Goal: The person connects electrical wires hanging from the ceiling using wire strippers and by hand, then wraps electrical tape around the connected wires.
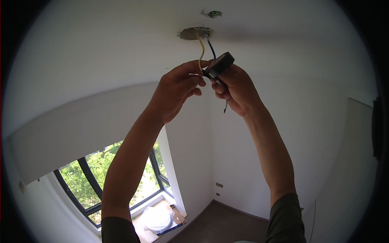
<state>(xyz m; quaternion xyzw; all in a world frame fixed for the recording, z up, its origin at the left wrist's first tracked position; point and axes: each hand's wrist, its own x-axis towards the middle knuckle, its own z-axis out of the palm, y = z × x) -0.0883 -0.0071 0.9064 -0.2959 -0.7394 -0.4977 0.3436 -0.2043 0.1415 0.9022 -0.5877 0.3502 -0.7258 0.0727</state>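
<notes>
Both hands are raised to wires hanging from a ragged hole (189, 34) in the ceiling. My left hand (174, 91) has its fingers closed at the lower end of a yellow wire (201, 50). In my right hand (239, 87) is a roll of black tape (221, 65), tilted, near the fingertips of my left hand. A blue wire (212, 50) comes down behind the roll. Below my right fingers a thin pale wire end (225, 106) with a dark tip points down. The wire joint between the hands is mostly hidden by fingers and tape.
A smaller damaged hole (213, 14) is farther along the ceiling. At lower left is a dark-framed window (90, 182) with trees outside. A plastic-wrapped item (158, 218) and an open box (178, 218) lie on the sill. Wall sockets (219, 185) sit near the floor.
</notes>
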